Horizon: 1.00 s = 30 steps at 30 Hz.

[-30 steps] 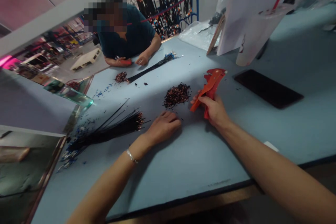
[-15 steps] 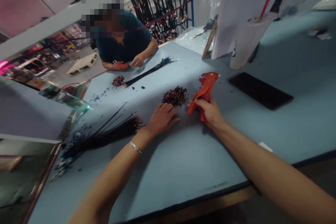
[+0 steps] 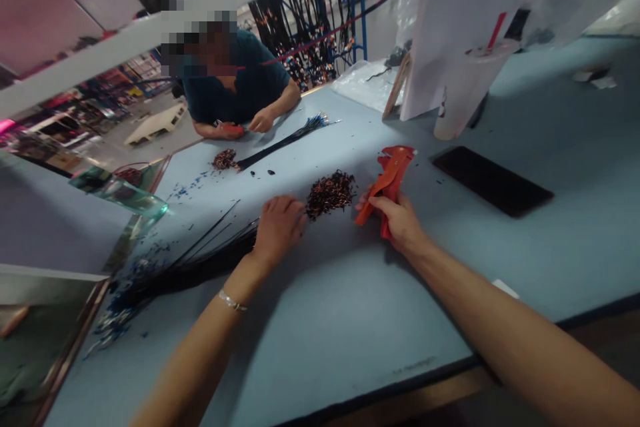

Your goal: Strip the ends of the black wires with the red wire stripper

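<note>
My right hand [image 3: 400, 217] is wrapped around the handles of a red-orange wire stripper [image 3: 393, 177], its head pointing away from me. My left hand [image 3: 279, 225] is low over the table, fingers loosely bent and a little apart, with nothing visible in them. It lies between a bundle of black wires [image 3: 200, 270] and a pile of short black-and-copper scraps [image 3: 330, 193]. The hand covers the bundle's near right ends. Blue-and-white tips [image 3: 107, 330] fan out at the bundle's other end.
Across the table, a person [image 3: 240, 80] holds a red tool beside a second wire bundle [image 3: 280, 143] and scrap pile [image 3: 225, 159]. A black phone [image 3: 493, 180] and a cup with a straw [image 3: 467, 90] are on the right. A glass [image 3: 120, 193] lies at the left edge.
My left hand has moved left, away from the scrap pile to the ends of the black wire bundle. My right hand keeps its hold on the wire stripper.
</note>
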Tool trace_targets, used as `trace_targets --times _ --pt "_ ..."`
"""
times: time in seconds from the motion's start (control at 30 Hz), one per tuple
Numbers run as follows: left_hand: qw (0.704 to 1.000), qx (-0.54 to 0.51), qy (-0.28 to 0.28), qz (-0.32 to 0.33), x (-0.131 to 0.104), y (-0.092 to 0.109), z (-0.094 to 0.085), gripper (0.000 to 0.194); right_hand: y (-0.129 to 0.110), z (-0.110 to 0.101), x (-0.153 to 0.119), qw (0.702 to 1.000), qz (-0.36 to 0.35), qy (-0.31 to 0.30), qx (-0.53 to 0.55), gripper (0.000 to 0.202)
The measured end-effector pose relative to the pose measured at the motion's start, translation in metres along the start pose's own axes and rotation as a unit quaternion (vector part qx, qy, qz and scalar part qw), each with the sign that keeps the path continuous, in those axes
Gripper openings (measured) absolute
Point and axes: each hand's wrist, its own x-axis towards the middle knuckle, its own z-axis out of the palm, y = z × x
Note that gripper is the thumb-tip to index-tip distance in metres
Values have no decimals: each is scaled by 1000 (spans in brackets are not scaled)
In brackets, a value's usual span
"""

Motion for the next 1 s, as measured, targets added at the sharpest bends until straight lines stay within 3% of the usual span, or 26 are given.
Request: trace_targets --times 0.2,0.4,0.53,0.63,0.77,0.9,1.0 --pt "1000 -18 21 -9 -53 -10 -23 22 -2 2 -6 999 -37 -10 -35 20" --pt "984 -21 57 -169 -104 -35 -40 16 -5 1 -23 986 -77 -80 -126 25" --pt "973 -2 49 -224 -126 -47 -46 19 -4 -3 -29 914 -185 -162 -323 18" --pt "963 17 52 -264 -138 -60 -45 18 -2 -7 -30 882 -217 -180 -378 20" --pt "940 50 55 -334 -146 -98 -44 20 0 -8 -28 878 -227 -157 -391 19" --pt "928 72 2 -367 -142 -143 -41 17 0 -7 -27 877 -237 -134 -395 16" --pt "927 73 -53 -363 -134 -164 -33 14 0 -7 -27 874 -240 -144 -397 16"
